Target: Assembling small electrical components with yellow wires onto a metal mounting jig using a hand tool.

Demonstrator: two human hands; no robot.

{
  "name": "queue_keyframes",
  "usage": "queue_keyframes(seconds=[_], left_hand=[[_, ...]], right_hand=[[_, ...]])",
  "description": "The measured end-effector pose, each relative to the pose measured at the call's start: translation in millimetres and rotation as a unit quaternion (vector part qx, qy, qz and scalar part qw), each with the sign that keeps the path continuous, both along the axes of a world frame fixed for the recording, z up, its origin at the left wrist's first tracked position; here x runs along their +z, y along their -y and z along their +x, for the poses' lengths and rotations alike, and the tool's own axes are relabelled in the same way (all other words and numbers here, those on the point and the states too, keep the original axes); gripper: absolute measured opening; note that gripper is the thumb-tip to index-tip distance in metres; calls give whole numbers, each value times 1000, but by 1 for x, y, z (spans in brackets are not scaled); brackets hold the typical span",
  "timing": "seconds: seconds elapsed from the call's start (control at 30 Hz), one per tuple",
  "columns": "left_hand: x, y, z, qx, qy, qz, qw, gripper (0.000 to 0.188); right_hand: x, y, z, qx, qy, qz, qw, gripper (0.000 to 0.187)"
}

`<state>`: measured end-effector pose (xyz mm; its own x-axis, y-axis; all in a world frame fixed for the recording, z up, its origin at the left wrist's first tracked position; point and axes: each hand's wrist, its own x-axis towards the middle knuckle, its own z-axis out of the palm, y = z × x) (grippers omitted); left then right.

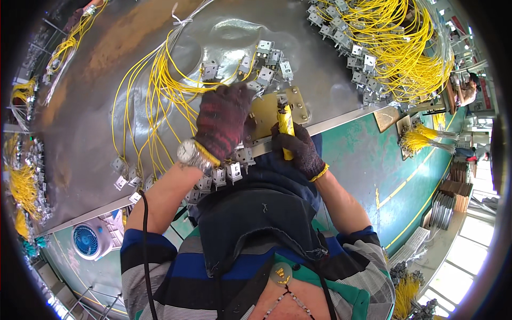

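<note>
My right hand (300,151), in a dark knitted glove with a yellow cuff, is closed around a yellow-handled hand tool (286,126). The tool's metal tip points away from me, over a brass-coloured plate (264,114) with bolts at the table edge. My left hand (224,118), in a red and black glove, is curled at the plate's left side. Its fingertips are hidden, so what it grips cannot be made out. Yellow wires (160,74) pass beside and behind it. Small silvery metal housings (265,76) lie beyond the plate, and several more (233,170) sit along the near edge.
A large heap of yellow-wired parts (394,48) covers the table's far right. More bundles lie at the left rim (24,181). A blue fan (88,240) stands below the table at left. A black cable (145,250) hangs by my left arm. Yellow bundles (424,140) sit off to the right.
</note>
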<state>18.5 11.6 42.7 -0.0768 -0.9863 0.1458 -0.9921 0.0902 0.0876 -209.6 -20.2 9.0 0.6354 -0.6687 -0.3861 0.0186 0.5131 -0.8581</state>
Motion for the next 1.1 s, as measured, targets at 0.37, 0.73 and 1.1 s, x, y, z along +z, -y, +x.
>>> queue_keyframes(seconds=[0.37, 0.73, 1.1], left_hand=[[20, 43, 12, 32, 17, 117, 992, 47], [12, 10, 0, -2, -136, 23, 990, 53], [-3, 1, -2, -27, -107, 126, 986, 61]], right_hand=[[11, -5, 18, -71, -67, -86, 992, 23], [7, 19, 30, -71, 22, -59, 995, 50], [-1, 27, 31, -2, -189, -344, 920, 39]])
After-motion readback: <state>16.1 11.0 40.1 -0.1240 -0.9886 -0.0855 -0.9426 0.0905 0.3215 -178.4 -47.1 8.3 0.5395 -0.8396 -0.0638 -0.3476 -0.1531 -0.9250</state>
